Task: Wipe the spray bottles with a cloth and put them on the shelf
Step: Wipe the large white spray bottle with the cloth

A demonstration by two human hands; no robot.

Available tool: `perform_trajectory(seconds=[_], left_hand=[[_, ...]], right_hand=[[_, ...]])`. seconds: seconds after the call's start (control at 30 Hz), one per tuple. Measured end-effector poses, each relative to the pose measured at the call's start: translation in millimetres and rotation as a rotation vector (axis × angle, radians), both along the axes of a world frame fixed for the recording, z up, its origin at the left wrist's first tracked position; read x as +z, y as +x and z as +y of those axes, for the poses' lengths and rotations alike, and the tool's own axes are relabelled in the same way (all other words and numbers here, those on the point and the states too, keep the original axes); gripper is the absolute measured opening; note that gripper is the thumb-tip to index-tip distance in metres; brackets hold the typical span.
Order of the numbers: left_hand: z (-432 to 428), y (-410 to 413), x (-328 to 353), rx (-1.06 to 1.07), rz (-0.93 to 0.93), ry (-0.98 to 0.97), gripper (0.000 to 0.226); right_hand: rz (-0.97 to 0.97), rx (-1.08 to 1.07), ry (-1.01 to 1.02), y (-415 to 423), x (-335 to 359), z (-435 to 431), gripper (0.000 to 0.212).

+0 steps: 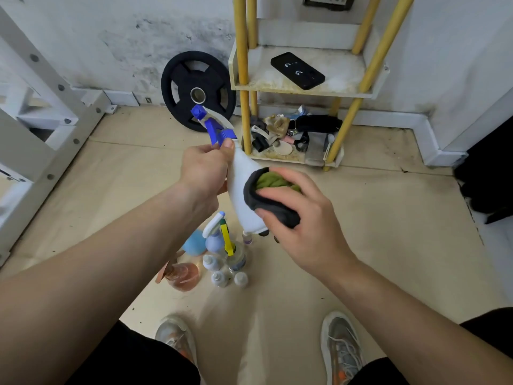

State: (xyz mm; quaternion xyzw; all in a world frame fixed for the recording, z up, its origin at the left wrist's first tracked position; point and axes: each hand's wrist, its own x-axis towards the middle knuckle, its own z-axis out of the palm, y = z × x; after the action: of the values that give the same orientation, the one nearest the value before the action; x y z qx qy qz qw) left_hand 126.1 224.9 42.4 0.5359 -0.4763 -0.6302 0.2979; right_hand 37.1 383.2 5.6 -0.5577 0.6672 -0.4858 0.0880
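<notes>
Beige floor (388, 218) in a white-walled corner, with a yellow-posted shelf (305, 91) at the back carrying a black phone (297, 70). The left hand (205, 170) gripped the neck of a white spray bottle (240, 187), held tilted above the floor, while the right hand (302, 218) clutched a grey-green cloth (268, 184) against its body. Other bottles (222, 259) stood on the floor below

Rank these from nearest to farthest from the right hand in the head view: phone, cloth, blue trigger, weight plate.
1. Cloth, gripped in the right hand against the bottle.
2. Blue trigger, at the bottle's top, by the left hand.
3. Phone on the shelf and weight plate at the wall: both well beyond, too close to call.
</notes>
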Motion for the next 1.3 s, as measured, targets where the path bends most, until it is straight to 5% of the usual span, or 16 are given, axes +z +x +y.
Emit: perform_trajectory(seconds=[0.13,0.47,0.8,1.0,1.3], left_hand=[[12,-3,-3,-0.089,0.019,0.004,0.017],[25,-6,5,-0.247,0.085,-0.073,0.014],[4,5,10,-0.240,0.198,-0.047,0.012],[9,1,8,-0.133,0.196,0.011,0.012],[1,5,20,-0.438,0.232,0.033,0.034]], right_hand=[[0.090,-0.004,0.003,-5,-1,0,0.028],[-0.571,-0.153,0.171,-30,17,-16,0.008],[-1.145,-0.187,0.239,-28,12,-3,0.023],[-0.878,-0.068,0.306,-29,3,0,0.083],[-1.407,0.181,0.281,-41,1,2,0.101]])
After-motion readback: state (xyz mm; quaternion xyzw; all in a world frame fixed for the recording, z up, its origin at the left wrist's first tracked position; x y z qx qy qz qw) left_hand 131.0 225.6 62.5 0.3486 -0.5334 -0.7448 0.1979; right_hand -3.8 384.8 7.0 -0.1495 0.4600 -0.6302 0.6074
